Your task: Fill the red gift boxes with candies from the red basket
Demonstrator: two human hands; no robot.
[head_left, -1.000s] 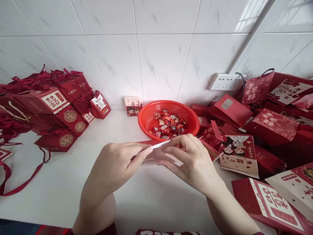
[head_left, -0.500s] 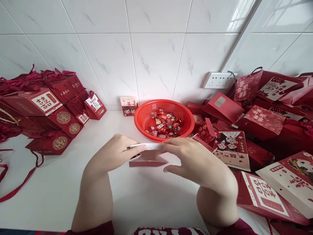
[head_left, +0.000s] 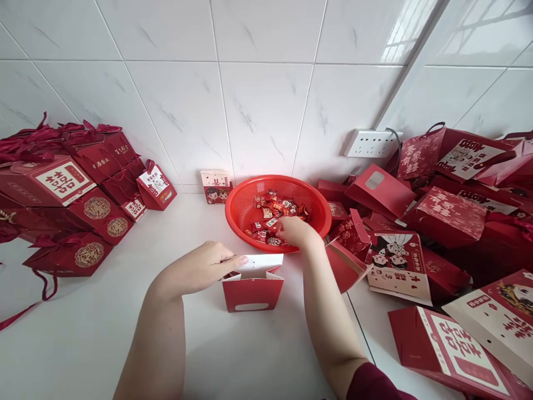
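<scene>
An open-topped red paper box (head_left: 253, 294) stands upright on the white surface in front of me, an oval window low on its near side. My left hand (head_left: 210, 261) pinches the box's raised white back flap at its left corner. Behind the box is a red plastic basket (head_left: 320, 208) with small wrapped candies (head_left: 266, 212) in it. Over the basket's front rim reaches my right hand (head_left: 295, 230), its fingers curled down at the candies; whatever is between the fingertips is hidden.
Red boxes with ribbons (head_left: 95, 208) are stacked at the left. A large heap of red boxes (head_left: 445, 216) fills the right side. A small printed box (head_left: 216, 187) stands by the wall, left of the basket. A power strip (head_left: 372, 143) is at the wall.
My right hand has left the box and moved forward into the basket. The box now stands upright, nearer to me, with its top open. My left hand still holds its flap.
</scene>
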